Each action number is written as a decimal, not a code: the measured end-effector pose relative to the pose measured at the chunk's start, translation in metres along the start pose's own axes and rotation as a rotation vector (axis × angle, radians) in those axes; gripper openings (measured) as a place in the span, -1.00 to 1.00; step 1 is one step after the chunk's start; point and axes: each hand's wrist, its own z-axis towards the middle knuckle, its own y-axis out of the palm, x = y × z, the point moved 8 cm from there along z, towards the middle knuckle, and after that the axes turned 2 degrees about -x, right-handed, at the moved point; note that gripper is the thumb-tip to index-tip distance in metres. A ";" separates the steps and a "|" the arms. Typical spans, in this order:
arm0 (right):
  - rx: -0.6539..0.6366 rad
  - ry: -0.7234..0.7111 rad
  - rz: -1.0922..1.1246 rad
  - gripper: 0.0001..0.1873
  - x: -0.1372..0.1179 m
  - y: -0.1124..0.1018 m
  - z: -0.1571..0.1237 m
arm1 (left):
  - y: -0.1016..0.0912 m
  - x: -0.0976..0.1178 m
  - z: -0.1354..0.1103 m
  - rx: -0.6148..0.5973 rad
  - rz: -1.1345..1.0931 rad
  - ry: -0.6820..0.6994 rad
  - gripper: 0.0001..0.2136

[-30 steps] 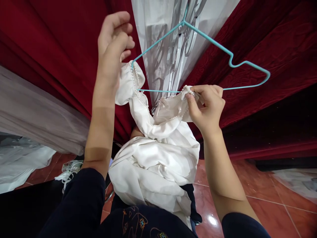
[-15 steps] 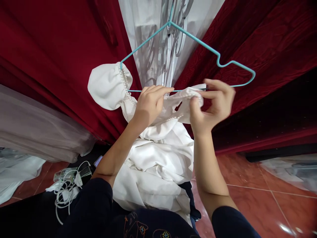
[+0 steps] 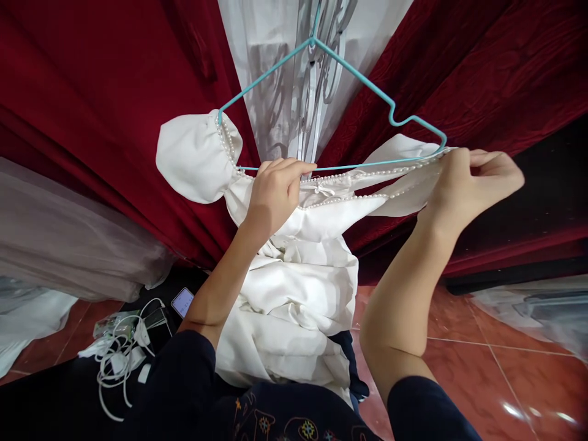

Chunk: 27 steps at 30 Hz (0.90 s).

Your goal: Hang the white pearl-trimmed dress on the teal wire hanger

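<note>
A white dress (image 3: 294, 300) with pearl-trimmed edges lies over my lap. One puffed sleeve sits over the left end of a light-blue clothes hanger (image 3: 358, 72). My left hand (image 3: 279, 191) is closed around the hanger's bottom bar near its middle, against the dress. Out at the right, my right hand (image 3: 473, 184) pinches the pearl-edged neckline, holding it stretched at the hanger's right end. Its fingertips are partly hidden behind the hand. A small white bow shows inside the neckline, between my hands.
Dark red curtains (image 3: 114, 92) hang on both sides, with a white metal frame (image 3: 312, 104) between them. Tangled white cables (image 3: 120, 358) and a lit phone (image 3: 182, 301) lie on a black surface at left. Red tiles (image 3: 463, 367) cover the floor.
My right hand has moved outward to the right, drawing the neckline out along the hanger to its end. The bunched fabric is now stretched. My left hand keeps its grip.
</note>
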 end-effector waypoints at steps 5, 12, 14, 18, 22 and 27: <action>-0.064 0.083 -0.061 -0.59 0.007 -0.004 -0.002 | -0.002 0.001 -0.001 0.008 0.008 -0.005 -0.63; -0.141 -0.231 -0.019 -0.62 -0.051 0.018 0.018 | -0.002 -0.009 0.004 -0.091 0.053 -0.025 -0.61; -0.188 -0.281 0.006 -0.59 -0.069 0.029 0.024 | -0.003 -0.009 0.003 -0.093 0.070 -0.034 -0.60; -0.281 -0.321 0.050 -0.54 -0.092 0.051 0.026 | -0.003 -0.005 0.002 -0.083 0.076 -0.053 -0.60; -0.371 -0.345 0.021 -0.52 -0.100 0.079 0.023 | -0.002 -0.003 0.001 -0.090 0.061 -0.037 -0.61; -0.490 -0.317 -0.086 -0.55 -0.112 0.077 0.005 | -0.002 -0.010 0.001 -0.067 0.086 -0.071 -0.61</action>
